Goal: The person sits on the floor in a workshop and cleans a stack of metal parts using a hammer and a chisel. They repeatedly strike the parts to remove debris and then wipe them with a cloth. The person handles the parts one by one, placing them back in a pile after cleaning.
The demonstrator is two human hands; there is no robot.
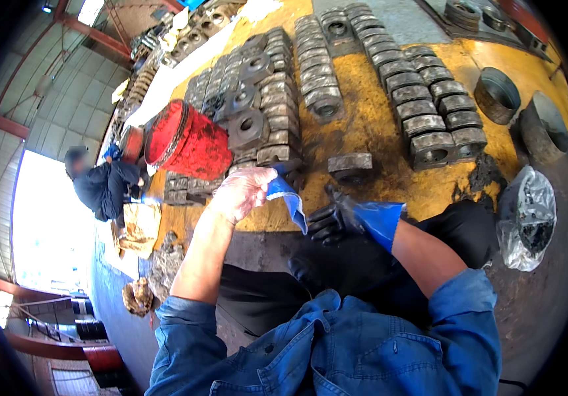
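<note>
My bare left hand (243, 193) is closed on a glove (289, 200) with a blue cuff and black fingers. The cuff dangles toward my right hand, and the black part sticks out past my fingertips. My right hand (336, 221) wears a black glove with a wide blue cuff (381, 221). Its thumb stands apart from its fingers, and it holds nothing I can see. A single dark metal block (350, 167) with a rounded hollow rests on the yellow floor just beyond my right hand.
Rows of similar metal blocks (422, 105) cover the yellow floor ahead. A tilted red bucket (195, 142) stands at left, near a crouching person (102, 185). At right are metal rings (497, 96) and a clear plastic bag (528, 218) with dark contents.
</note>
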